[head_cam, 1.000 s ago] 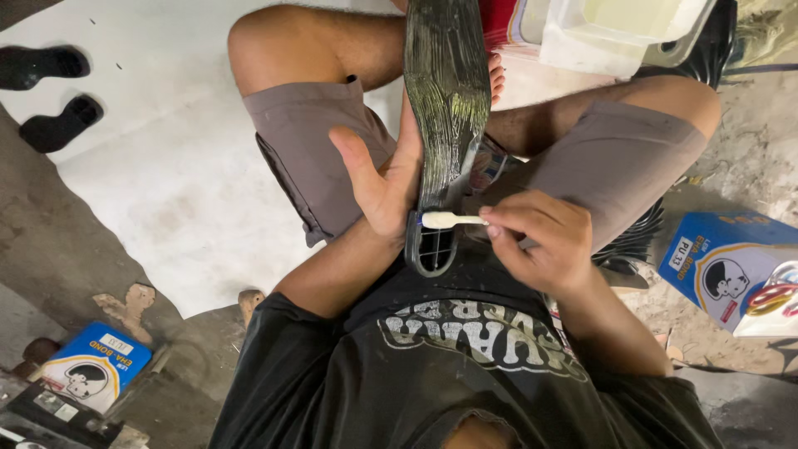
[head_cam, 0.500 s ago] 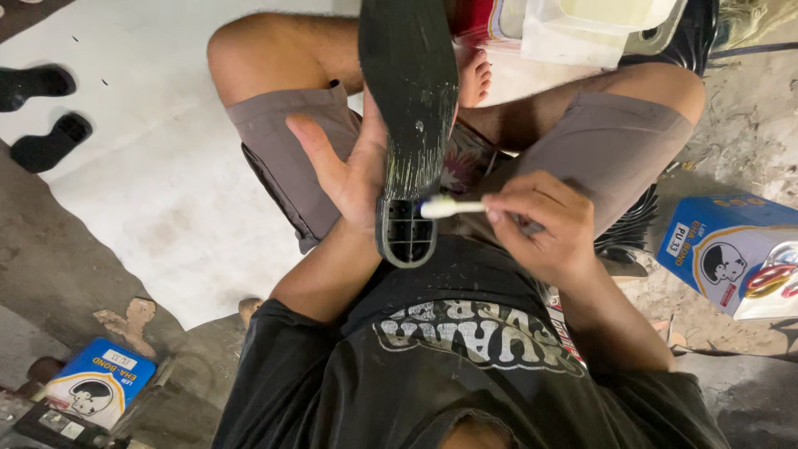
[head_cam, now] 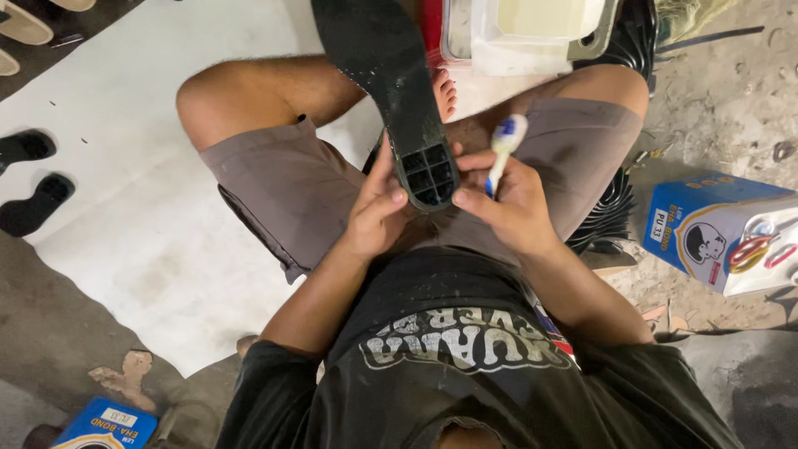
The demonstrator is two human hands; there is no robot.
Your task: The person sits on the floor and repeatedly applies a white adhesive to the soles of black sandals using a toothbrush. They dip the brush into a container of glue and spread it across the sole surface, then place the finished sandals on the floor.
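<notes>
1. At the far left, two dark shoe soles (head_cam: pixel 33 179) lie on the bare floor just off the edge of the white sheet (head_cam: pixel 141 241) spread under me, and pale sandals (head_cam: pixel 29 21) sit at the top corner.
2. Near the bottom left, a blue box (head_cam: pixel 104 426) rests on the gritty ground.
3. My left hand (head_cam: pixel 376 212) is curled around the near end of the black shoe sole (head_cam: pixel 386 83), thumb pressed on its edge beside the gridded heel block (head_cam: pixel 428 175), fingers closed behind it.
4. The black shoe sole is in the middle, tilted up and away from my lap over my crossed legs, heel end near me, toe end running off the far edge of view.
5. My right hand (head_cam: pixel 511 208) is clenched on the handle of a small brush (head_cam: pixel 503 145), its white and blue head pointing away from me; my forefinger and thumb also touch the right side of the heel block.
6. Beyond the sole, a white plastic tub (head_cam: pixel 532 37) stands near my foot.
7. At the right, a blue and white carton (head_cam: pixel 723 233) lies on the dusty floor, with a stack of black soles (head_cam: pixel 611 220) between it and my right thigh.
</notes>
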